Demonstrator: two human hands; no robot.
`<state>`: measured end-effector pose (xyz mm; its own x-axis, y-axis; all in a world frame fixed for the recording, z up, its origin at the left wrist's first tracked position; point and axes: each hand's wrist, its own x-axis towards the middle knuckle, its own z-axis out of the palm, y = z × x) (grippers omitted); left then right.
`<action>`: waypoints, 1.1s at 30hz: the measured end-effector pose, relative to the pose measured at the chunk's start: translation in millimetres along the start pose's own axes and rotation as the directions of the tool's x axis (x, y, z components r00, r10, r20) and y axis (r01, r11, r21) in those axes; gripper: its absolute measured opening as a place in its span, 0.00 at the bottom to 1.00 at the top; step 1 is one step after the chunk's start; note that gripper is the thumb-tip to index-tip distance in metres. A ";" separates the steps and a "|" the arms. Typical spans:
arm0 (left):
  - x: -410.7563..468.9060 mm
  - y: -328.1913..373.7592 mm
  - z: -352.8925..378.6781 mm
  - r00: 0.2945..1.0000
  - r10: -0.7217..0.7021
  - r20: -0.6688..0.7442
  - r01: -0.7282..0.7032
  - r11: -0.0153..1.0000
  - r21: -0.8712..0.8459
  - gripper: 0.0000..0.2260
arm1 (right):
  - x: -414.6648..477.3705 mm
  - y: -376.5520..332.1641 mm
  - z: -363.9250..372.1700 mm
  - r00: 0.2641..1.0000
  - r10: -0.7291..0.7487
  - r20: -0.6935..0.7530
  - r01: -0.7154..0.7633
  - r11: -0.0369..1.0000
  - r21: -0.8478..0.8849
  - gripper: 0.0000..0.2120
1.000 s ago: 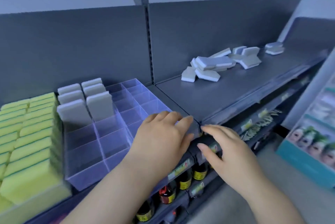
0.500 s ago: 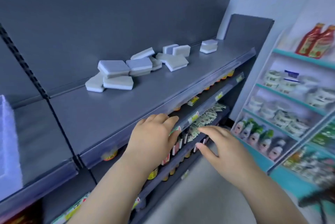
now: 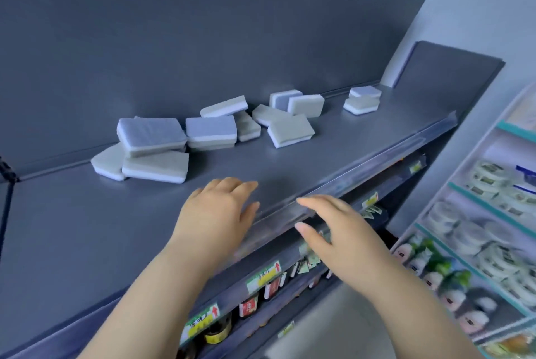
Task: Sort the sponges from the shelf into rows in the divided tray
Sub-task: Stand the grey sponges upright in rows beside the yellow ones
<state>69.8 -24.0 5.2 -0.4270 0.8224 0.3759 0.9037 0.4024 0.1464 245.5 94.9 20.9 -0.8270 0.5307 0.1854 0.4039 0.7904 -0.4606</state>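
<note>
Sponges (image 3: 150,133) lie loose on the grey shelf (image 3: 87,228), toward its back, none in either hand.

Head view:
- Left cluster: three sponges piled, top one blue side up and tilted over two lying grey side up.
- Middle stack (image 3: 211,129) just beside it, blue on top, with one sponge propped at a slant behind.
- Next group (image 3: 290,126): several overlapping, front one grey side up, two standing on edge behind.
- Far pair (image 3: 362,100) stacked near the right end of the shelf, apart from the rest.
- Left hand (image 3: 214,213): palm down over the front part of the shelf, fingers (image 3: 243,184) nearly straight and close together, holding nothing. Cannot tell if it touches the shelf surface. Near the left cluster but clearly short of it.
- Right hand (image 3: 342,236): palm down, fingers (image 3: 313,202) relaxed and slightly spread, thumb out to the side, holding nothing. It sits in front of the clear edge rail (image 3: 362,167), fingertips right at it; contact unclear.
- Bare shelf lies between both hands and the sponges.
- Dark back panel (image 3: 174,39) rises behind the sponges.
- Under the shelf: yellow and green price tags (image 3: 262,274) and dark bottles (image 3: 249,305) on a lower level, partly hidden by the forearms.
- Side rack (image 3: 478,213) at right with teal edges, packed goods, blurred.
</note>
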 end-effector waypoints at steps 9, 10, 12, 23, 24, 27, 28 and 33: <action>112.4 -18.0 39.7 0.998 -0.004 -0.067 0.007 0.999 0.053 0.14 | 98.8 74.6 -23.6 1.000 0.015 -0.016 -0.015 0.999 0.036 0.18; 119.6 -19.4 41.7 0.998 -0.012 -0.063 0.016 0.997 0.069 0.14 | 105.8 81.2 -21.1 1.000 0.022 -0.005 -0.022 0.998 0.063 0.18; 130.8 -22.3 45.8 0.998 -0.035 -0.058 0.040 0.995 0.092 0.15 | 121.7 91.7 -15.7 1.000 0.012 0.027 -0.015 0.993 0.117 0.18; 170.7 -44.1 73.2 0.924 -0.368 -0.104 0.378 0.837 0.395 0.33 | 256.0 132.4 -15.3 0.922 -0.365 0.130 0.358 0.931 0.077 0.19; 173.7 -43.3 76.7 0.915 -0.386 -0.115 0.397 0.814 0.425 0.34 | 264.8 134.1 -14.0 0.896 -0.414 0.158 0.410 0.910 0.058 0.20; 182.8 -36.3 83.1 0.898 -0.398 -0.188 0.439 0.777 0.451 0.30 | 285.6 139.8 -8.1 0.826 -0.505 0.249 0.519 0.855 0.013 0.23; 185.5 -31.9 83.4 0.893 -0.389 -0.226 0.450 0.774 0.445 0.27 | 290.9 141.9 -6.1 0.809 -0.528 0.258 0.543 0.839 0.013 0.23; 192.3 3.0 71.9 0.839 -0.429 -0.334 0.532 0.776 0.339 0.23 | 304.1 151.0 -1.3 0.750 -0.615 0.242 0.634 0.774 0.002 0.27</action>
<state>-11.8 164.2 12.1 -0.7357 0.3830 0.5586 0.4639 0.8859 0.0035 55.5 376.0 8.9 -0.9635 -0.1621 0.2129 -0.2125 0.9470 -0.2408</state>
